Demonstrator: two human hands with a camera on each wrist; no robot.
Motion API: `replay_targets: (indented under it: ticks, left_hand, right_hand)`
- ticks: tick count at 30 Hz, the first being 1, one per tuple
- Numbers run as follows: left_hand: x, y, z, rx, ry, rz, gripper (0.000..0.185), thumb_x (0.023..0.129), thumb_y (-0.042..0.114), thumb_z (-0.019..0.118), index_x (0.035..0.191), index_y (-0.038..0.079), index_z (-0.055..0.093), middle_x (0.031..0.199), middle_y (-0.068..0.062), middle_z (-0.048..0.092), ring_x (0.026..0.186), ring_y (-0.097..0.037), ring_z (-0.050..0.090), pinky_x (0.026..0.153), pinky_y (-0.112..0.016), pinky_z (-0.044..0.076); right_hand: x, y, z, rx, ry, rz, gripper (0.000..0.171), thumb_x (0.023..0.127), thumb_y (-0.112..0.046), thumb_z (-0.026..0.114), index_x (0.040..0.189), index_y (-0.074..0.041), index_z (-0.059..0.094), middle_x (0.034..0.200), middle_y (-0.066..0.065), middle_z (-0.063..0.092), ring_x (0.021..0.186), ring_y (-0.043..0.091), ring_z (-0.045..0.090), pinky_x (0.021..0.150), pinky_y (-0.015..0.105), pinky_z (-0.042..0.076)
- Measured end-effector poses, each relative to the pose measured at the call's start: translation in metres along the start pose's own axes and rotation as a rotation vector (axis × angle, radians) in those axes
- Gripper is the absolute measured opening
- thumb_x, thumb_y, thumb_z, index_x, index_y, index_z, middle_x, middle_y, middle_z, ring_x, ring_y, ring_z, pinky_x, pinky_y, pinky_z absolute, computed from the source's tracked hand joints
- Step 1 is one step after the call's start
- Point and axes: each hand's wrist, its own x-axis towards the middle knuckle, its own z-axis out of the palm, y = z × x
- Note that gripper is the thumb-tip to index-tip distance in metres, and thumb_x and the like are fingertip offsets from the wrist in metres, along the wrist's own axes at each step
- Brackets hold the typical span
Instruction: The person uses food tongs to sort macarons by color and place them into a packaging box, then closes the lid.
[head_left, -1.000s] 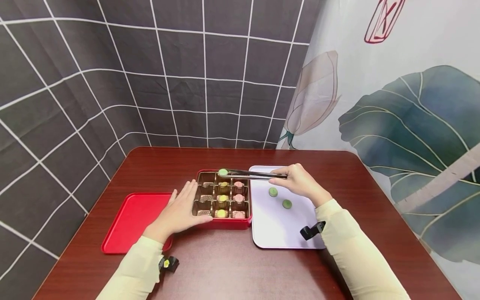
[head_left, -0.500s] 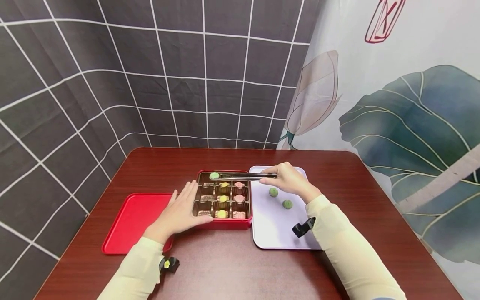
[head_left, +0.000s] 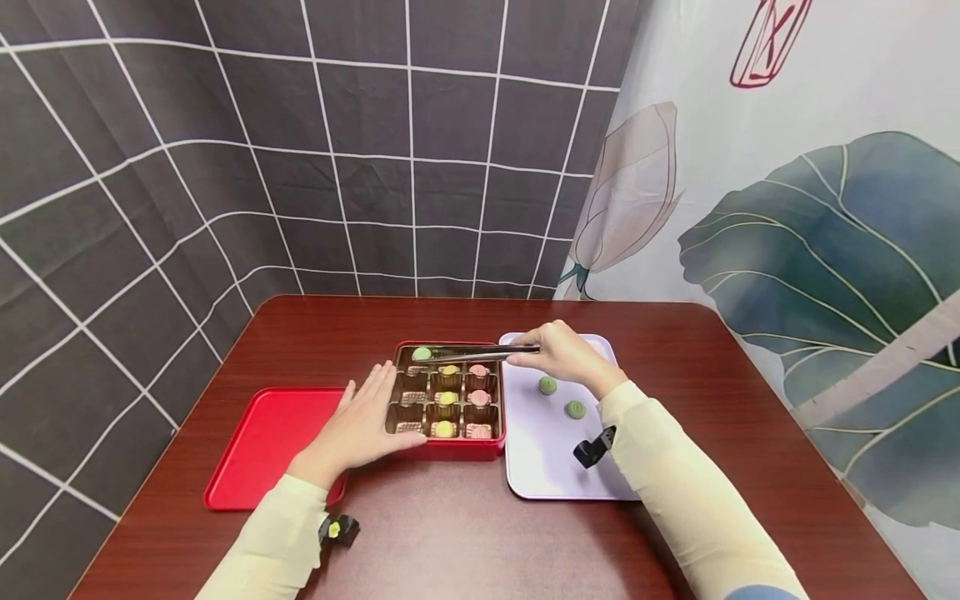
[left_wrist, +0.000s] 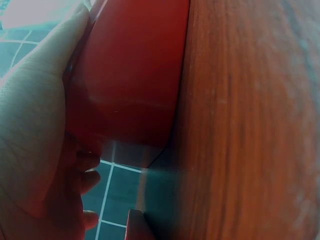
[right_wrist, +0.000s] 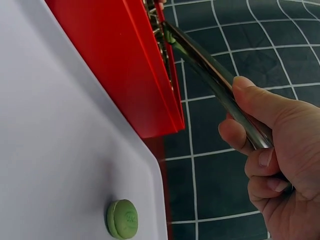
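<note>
Steel tongs (head_left: 480, 355) pinched in right hand (head_left: 564, 353), lying level, tips leftward gripping green cake (head_left: 422, 353).

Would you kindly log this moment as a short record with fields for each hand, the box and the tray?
left hand: left hand rests flat against the red box's left side
right hand: right hand grips metal tongs
tongs: hold a green sweet over the box's far-left compartment
box: yellow and pink sweets in middle and right columns
tray: white tray with two green sweets
other: red lid on table
</note>
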Motion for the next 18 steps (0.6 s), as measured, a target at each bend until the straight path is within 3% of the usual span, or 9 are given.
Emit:
replay_targets:
  ticks: [5, 12, 18]
  left_hand:
    - [0.000, 0.000, 0.000, 0.005, 0.000, 0.002, 0.120, 0.070, 0.077, 0.062, 0.154, 0.005, 0.015, 0.159, -0.012, 0.016, 0.147, -0.028, 0.010, 0.114, -0.058, 0.008]
    - [0.000, 0.000, -0.001, 0.016, 0.003, 0.008, 0.120, 0.070, 0.076, 0.062, 0.154, 0.004, 0.016, 0.159, -0.013, 0.016, 0.147, -0.028, 0.010, 0.113, -0.059, 0.009]
    - [0.001, 0.000, -0.001, 0.017, 0.002, 0.009, 0.120, 0.070, 0.077, 0.062, 0.154, 0.004, 0.015, 0.159, -0.013, 0.016, 0.146, -0.029, 0.011, 0.113, -0.059, 0.009]
  right_hand:
    - [0.007, -0.003, 0.000, -0.014, -0.017, -0.011, 0.032, 0.086, -0.035, 0.073, 0.107, -0.011, 0.075, 0.089, -0.003, 0.073, 0.062, 0.009, 0.054, 0.056, 0.026, 0.042]
    - [0.013, -0.010, -0.001, -0.059, -0.035, -0.012, 0.033, 0.085, -0.036, 0.073, 0.109, -0.013, 0.075, 0.101, 0.000, 0.073, 0.086, 0.008, 0.066, 0.072, 0.028, 0.053]
    - [0.018, -0.015, -0.003, -0.100, -0.047, -0.020, 0.030, 0.085, -0.035, 0.073, 0.105, -0.012, 0.076, 0.097, -0.001, 0.073, 0.084, 0.006, 0.066, 0.070, 0.027, 0.054]
